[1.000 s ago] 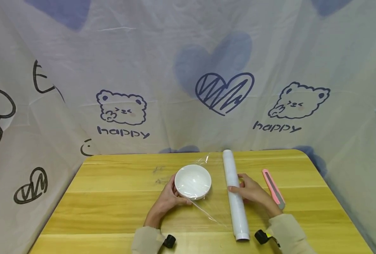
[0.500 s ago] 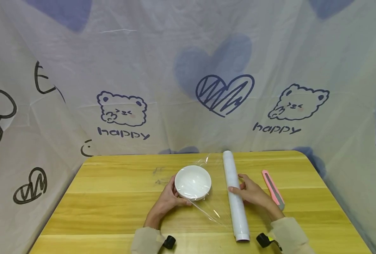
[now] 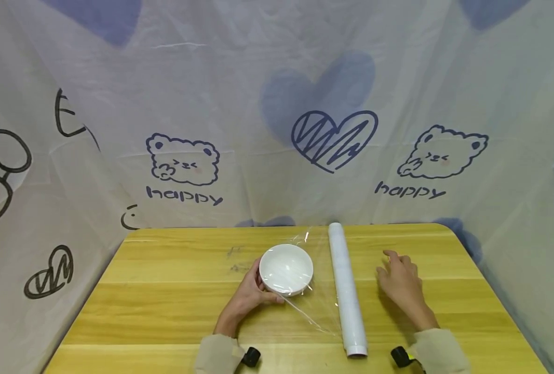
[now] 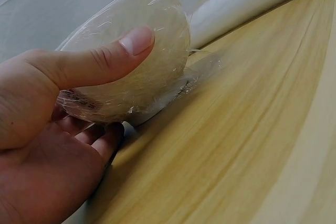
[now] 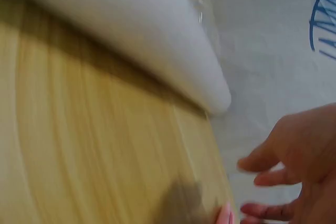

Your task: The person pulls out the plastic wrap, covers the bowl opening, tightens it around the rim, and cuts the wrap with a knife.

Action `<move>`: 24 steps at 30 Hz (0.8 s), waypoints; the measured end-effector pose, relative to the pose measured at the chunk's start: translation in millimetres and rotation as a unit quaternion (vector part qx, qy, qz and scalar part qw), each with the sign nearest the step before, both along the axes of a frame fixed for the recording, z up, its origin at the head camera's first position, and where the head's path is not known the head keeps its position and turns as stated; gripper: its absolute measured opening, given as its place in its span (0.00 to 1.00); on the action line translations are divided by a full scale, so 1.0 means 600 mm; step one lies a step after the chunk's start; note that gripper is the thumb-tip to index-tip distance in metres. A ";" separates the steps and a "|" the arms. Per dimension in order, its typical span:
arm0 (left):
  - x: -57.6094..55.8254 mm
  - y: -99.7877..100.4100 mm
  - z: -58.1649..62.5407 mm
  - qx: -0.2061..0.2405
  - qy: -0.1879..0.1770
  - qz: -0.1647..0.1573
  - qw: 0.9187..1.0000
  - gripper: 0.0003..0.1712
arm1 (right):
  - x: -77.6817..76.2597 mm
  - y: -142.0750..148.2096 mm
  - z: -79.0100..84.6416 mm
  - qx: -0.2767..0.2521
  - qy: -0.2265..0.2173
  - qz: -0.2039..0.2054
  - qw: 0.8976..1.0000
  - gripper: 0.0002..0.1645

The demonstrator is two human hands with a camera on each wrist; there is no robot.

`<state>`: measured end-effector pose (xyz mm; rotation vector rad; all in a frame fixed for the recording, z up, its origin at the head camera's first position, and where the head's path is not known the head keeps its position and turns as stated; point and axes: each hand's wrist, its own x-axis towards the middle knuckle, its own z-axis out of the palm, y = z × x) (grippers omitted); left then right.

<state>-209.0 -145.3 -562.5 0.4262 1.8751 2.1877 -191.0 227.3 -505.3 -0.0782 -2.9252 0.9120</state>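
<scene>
A white bowl (image 3: 286, 270) stands on the table, its mouth covered by clear cling film (image 3: 321, 306) that stretches across to a long white roll (image 3: 347, 291). My left hand (image 3: 251, 292) grips the bowl from its left side. In the left wrist view the thumb lies over the film-wrapped side of the bowl (image 4: 152, 77), and the other fingers reach beneath it. To the right of the roll, my right hand (image 3: 402, 280) hovers with fingers loosely bent, holding nothing. It covers most of a pink utility knife; only the knife's pink end (image 5: 224, 214) shows in the right wrist view.
The wooden table (image 3: 164, 291) ends at a back edge against a printed cloth (image 3: 258, 176) with hearts and bears. Cloth also hangs at both sides. The roll lies lengthwise between my two hands.
My right hand has let go of the cling film roll and moved right, over the pink utility knife. My left hand and the bowl have stayed in place.
</scene>
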 end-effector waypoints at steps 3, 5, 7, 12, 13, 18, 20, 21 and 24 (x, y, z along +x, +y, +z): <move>0.000 -0.001 -0.001 -0.002 0.003 -0.002 1.000 0.70 | 0.007 0.016 -0.004 0.040 -0.036 -0.038 0.998 0.31; 0.000 -0.002 -0.001 -0.003 0.004 -0.005 1.000 0.71 | 0.008 0.026 -0.007 0.053 -0.063 -0.049 0.995 0.32; 0.001 -0.002 -0.001 -0.004 0.002 -0.004 1.000 0.71 | 0.008 0.033 -0.009 0.055 -0.087 -0.051 0.993 0.34; 0.000 -0.003 0.001 0.000 0.001 -0.001 1.000 0.70 | 0.002 0.046 -0.010 0.020 -0.089 -0.019 0.996 0.35; 0.000 -0.003 0.001 0.001 0.003 -0.002 1.000 0.70 | 0.001 0.048 -0.010 0.008 -0.084 -0.009 0.996 0.33; 0.001 -0.003 0.001 -0.002 0.006 -0.004 1.000 0.72 | -0.001 0.052 -0.010 -0.101 -0.057 0.011 0.993 0.25; 0.001 -0.002 0.002 0.001 0.003 -0.004 1.000 0.72 | -0.002 0.055 -0.007 -0.157 -0.054 0.020 0.986 0.27; 0.002 -0.002 0.002 0.002 0.002 -0.004 1.000 0.72 | -0.003 0.055 -0.005 -0.186 -0.052 0.025 0.981 0.27; 0.002 -0.001 0.002 0.004 -0.003 -0.004 1.000 0.71 | -0.002 0.052 0.008 -0.256 -0.061 0.046 0.964 0.30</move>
